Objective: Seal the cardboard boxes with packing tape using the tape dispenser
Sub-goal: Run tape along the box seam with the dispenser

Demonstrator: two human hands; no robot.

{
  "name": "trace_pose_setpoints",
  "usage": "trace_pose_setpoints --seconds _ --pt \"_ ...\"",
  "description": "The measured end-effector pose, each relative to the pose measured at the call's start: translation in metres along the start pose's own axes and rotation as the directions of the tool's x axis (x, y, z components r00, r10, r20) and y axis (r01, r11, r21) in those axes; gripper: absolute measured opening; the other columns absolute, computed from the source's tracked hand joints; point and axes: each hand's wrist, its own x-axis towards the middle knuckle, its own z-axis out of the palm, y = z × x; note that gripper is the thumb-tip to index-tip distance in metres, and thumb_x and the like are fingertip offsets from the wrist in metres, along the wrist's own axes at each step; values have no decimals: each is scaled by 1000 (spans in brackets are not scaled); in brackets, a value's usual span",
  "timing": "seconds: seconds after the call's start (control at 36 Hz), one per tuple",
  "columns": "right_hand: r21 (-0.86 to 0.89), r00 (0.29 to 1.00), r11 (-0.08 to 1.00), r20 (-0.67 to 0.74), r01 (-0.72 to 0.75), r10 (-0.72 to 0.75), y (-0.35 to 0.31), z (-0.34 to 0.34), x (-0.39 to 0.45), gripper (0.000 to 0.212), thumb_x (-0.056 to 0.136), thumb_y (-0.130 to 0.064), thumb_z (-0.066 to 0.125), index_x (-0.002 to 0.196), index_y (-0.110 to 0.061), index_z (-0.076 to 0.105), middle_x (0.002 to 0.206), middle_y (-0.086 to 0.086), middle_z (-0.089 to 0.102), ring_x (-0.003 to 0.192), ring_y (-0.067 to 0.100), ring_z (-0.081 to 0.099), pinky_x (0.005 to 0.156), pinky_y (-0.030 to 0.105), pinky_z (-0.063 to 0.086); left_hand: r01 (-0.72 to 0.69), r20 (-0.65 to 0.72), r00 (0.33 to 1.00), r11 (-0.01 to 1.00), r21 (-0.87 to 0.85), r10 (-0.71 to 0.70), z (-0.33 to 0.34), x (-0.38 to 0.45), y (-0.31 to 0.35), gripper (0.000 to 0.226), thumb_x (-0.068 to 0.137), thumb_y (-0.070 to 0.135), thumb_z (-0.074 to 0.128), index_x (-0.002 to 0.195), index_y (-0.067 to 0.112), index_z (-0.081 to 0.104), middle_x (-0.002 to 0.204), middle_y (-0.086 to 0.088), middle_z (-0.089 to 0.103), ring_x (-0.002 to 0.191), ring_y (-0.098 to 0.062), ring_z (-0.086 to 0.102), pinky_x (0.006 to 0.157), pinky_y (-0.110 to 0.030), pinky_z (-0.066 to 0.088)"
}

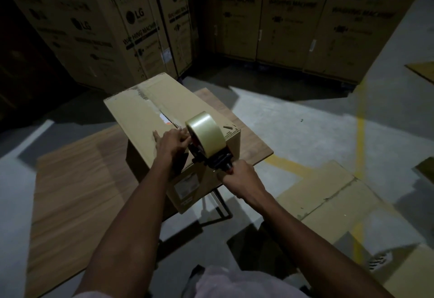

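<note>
— How will that cardboard box (150, 112) behave when you pull the tape across it?

— It's stiff at the corners, but the top flaps look as if they'd give along the middle seam, which gapes a little. So I press my left hand (172, 141) on the top just beside the seam, fingers curled, right against the dispenser's front. The box sits on the wooden worktop (77, 185), its near corner jutting past the worktop's edge, so I'd judge it could tip if I lean hard.

— Room to move?

— The seam runs away from me towards the stacked washing machine cartons (131, 30), which stand well apart. Flattened cardboard (328, 194) lies on the floor to my right.

— And the tool?

— The tape dispenser (211, 154) rests at the near end of the top, light and rigid I'd guess. My right hand (242, 178) is wrapped round its handle. The tape roll (205, 131) is glossy, probably slippery.
</note>
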Motion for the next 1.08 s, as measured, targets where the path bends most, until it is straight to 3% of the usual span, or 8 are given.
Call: trace_pose_setpoints --seconds 0.14,0.28,0.47,0.61,0.72,0.86,0.97,1.08 --pt "-26 1000 1000 17 11 -11 -7 -6 -3 22 84 -26 66 82 -4 62 70 9 60 62 29 59 61 49 58 -25 -22 999 999 -23 25 5 -4 -3 20 97 21 57 103 15 75 109 -14 72 113 -33 62 120 -65 -4" --pt "20 1000 1000 -7 1 -1 -7 -12 -12 19 76 -24 61 64 -17 47 58 3 52 41 18 45 45 30 40 -59 -19 998 998 27 59 5 -5 -6 33 99 37 54 118 19 75 127 -10 69 122 -31 60 119 -66 -7" --pt "35 999 999 -22 -37 38 5 -8 -19 17 85 -17 62 72 -13 53 61 7 53 38 15 44 39 23 36 -65 10 998 997 37 65 2 -8 -4 42 101 51 52 134 30 66 148 1 56 137 -25 50 118 -63 -9" --pt "107 992 987 -12 -121 123 4 2 -19 23 84 -27 64 70 -15 49 57 3 47 41 19 39 48 32 34 -102 -9 995 995 16 102 -1 -10 -2 35 100 46 56 126 28 71 140 -3 63 132 -28 55 119 -63 -5" --pt "156 987 977 -37 -147 154 4 11 -24 24 66 -38 58 63 -18 46 47 -3 43 41 20 38 50 34 34 -148 -29 989 989 -13 148 0 -12 -1 32 102 39 55 122 21 73 138 -11 63 129 -31 56 120 -61 -2" --pt "199 971 955 -47 -220 234 17 23 -16 18 72 -21 62 61 -17 47 42 -6 44 34 15 36 41 24 31 -97 -40 995 973 -210 91 -4 -20 4 27 92 44 67 85 21 79 98 -9 74 110 -32 63 117 -64 10" --pt "287 962 926 -45 -247 270 30 32 -8 18 68 -14 66 61 -14 49 48 1 46 41 19 36 49 32 34 13 -9 1000 975 -222 -15 -4 -24 10 45 90 58 64 65 20 64 82 -4 71 105 -31 65 116 -64 3" --pt "302 959 918 -37 -258 282 37 34 -2 13 65 -18 70 57 -17 60 47 0 48 40 18 37 45 29 34 42 -67 996 983 -178 -55 -4 -29 12 40 89 56 66 74 19 67 75 0 65 101 -30 66 117 -63 2"
